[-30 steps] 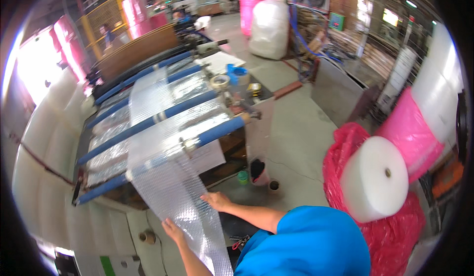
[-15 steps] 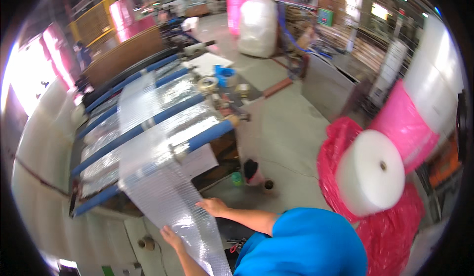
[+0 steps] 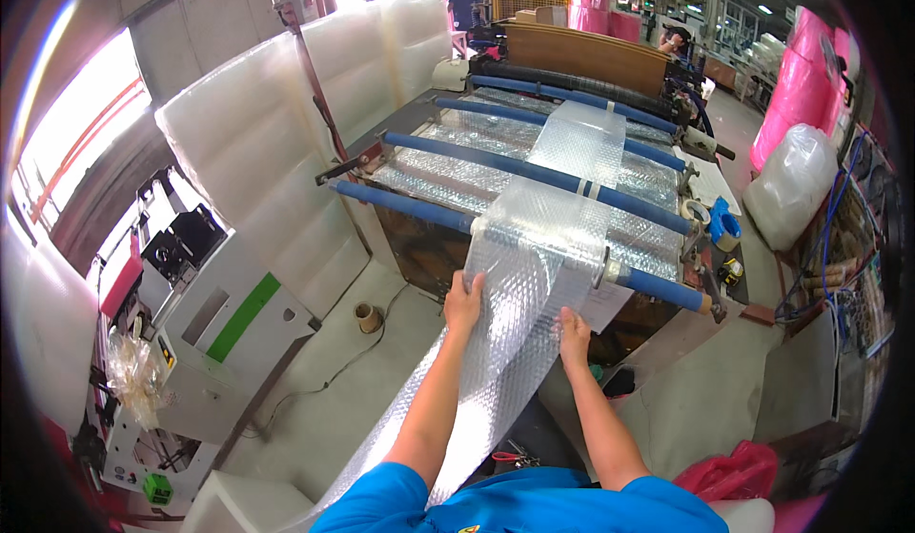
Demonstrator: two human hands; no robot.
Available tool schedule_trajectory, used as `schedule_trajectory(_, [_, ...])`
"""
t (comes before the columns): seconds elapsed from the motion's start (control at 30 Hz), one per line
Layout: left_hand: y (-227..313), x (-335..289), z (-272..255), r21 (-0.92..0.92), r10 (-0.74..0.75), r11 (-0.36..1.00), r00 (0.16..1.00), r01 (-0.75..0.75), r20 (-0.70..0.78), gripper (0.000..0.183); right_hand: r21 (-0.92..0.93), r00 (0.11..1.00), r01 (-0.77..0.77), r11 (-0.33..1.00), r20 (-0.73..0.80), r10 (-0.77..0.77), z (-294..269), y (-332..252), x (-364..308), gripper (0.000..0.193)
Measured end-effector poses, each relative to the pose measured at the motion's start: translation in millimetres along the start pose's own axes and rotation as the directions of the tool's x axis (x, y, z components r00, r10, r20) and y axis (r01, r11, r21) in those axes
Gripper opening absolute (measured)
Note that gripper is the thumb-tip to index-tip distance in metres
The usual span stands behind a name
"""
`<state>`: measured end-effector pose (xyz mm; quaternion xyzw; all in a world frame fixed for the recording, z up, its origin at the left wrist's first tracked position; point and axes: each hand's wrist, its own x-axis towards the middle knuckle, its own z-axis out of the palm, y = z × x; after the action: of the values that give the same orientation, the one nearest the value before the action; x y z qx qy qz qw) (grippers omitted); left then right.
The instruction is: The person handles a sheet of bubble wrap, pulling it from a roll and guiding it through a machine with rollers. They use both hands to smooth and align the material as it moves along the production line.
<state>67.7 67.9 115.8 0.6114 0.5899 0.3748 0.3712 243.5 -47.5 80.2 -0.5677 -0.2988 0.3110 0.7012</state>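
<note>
A long strip of clear bubble wrap [image 3: 510, 333] hangs over the front blue roller [image 3: 405, 205] and slopes down toward my body. My left hand [image 3: 463, 304] grips its left edge just below the roller, with the fingertips partly hidden. At the opposite edge, slightly lower, my right hand [image 3: 574, 339] pinches the film, thumb on top. Beyond the roller, the strip runs back over the machine bed, passing beneath another blue roller [image 3: 534, 167]. Wider silvery film [image 3: 443, 173] lies under it on both sides.
On the left stands a white machine [image 3: 214, 342] with a green stripe, near a cardboard core [image 3: 366, 319] and a cable on the floor. Large white film rolls [image 3: 276, 133] form a wall behind. Tape rolls and a blue dispenser [image 3: 726, 226] sit at the machine's right end.
My view has swung left to face the rollers. Both hands have moved up the strip, closer to the front roller, and now grip opposite edges.
</note>
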Motion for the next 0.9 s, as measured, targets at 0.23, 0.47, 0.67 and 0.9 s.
schedule_trajectory(0.23, [21,-41,-36,0.127,0.010,0.992,0.999,-0.016,0.045,0.083,-0.200,0.990,-0.092,0.975,0.082,0.111,-1,12,-49,0.027])
schedule_trajectory(0.47, [-33,-88,-93,0.117,0.102,0.989,0.985,-0.086,-0.142,0.041,-0.426,0.894,-0.132,0.895,0.339,0.293,3,-18,-122,0.037])
schedule_trajectory(0.67, [21,-83,-126,-0.065,0.063,0.996,0.998,-0.064,-0.022,0.029,-0.081,0.894,-0.244,0.966,0.367,0.257,10,-77,-148,0.031])
schedule_trajectory(0.9, [-80,-70,-25,0.309,0.057,0.951,0.995,-0.029,-0.083,0.036,-0.484,0.952,0.075,0.872,0.294,0.082,-21,75,-77,0.041])
